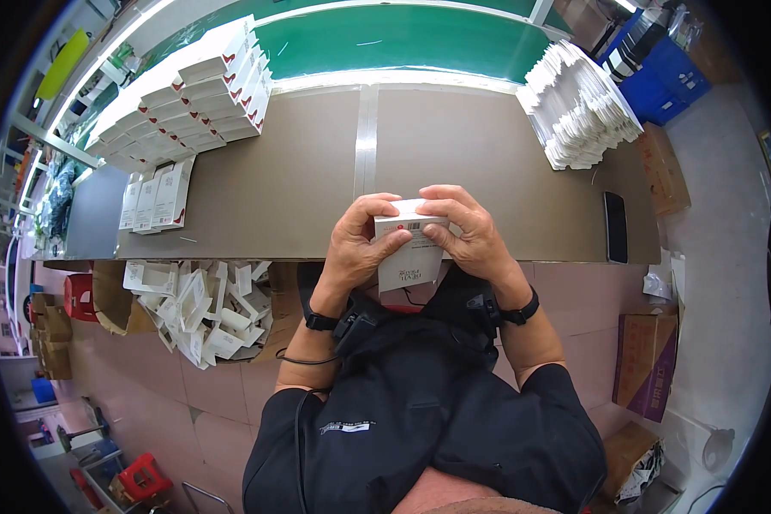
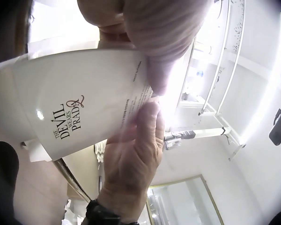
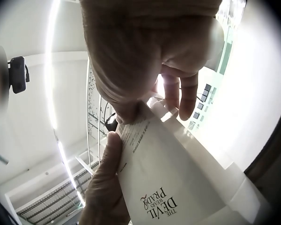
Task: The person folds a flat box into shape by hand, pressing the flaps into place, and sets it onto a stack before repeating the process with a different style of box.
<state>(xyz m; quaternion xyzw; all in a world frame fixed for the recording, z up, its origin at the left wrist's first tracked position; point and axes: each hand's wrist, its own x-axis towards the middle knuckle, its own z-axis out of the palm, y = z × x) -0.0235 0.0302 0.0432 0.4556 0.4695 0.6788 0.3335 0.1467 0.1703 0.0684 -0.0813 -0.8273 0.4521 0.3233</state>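
Observation:
Both hands hold a white carton [image 1: 411, 259] in front of the body, at the table's near edge. Dark lettering on its face [image 2: 68, 117] reads "The Devil Wears Prada" with a red 2. The left hand [image 1: 360, 242] grips the carton's upper left corner, its thumb across the printed face. On the upper right, the right hand [image 1: 473, 233] pinches the same end, thumb in front and fingers over the top edge. A barcode shows between the thumbs. Loose flaps [image 3: 241, 199] stick out at the carton's other end in the right wrist view.
Stacked white cartons [image 1: 184, 107] stand at the back left, with several more [image 1: 156, 197] lying before them. A pile of flat white cartons [image 1: 578, 107] sits at the back right. A phone [image 1: 614, 227] lies near the right edge. Below the table is a box of loose white pieces [image 1: 206, 308].

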